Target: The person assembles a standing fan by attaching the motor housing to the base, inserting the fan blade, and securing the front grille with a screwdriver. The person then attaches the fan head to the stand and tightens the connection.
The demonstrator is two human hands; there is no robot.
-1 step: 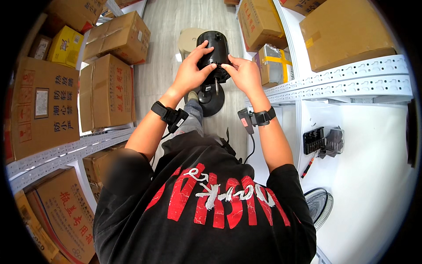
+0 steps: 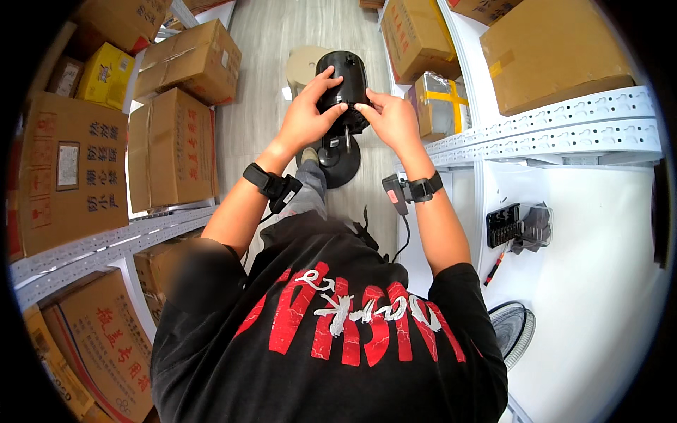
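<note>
Black motor housing (image 2: 350, 67), one: twelve o'clock, above its round base (image 2: 343, 171); seating, we couldn't tell. Our left hand (image 2: 307, 113) and right hand (image 2: 393, 120) clasped it, thumbs just apart. Shaft (image 2: 348, 143): bare. Wire grille (image 2: 515, 328): four o'clock, unattached.

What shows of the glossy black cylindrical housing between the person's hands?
Glossy black cylindrical housing, apparently plastic or painted metal, with a small dark detail near its far end. A slim silvery metal shaft juts from the near end. It sits above a round black base. The left hand lies over its left side; the right hand touches its near right edge.
</note>
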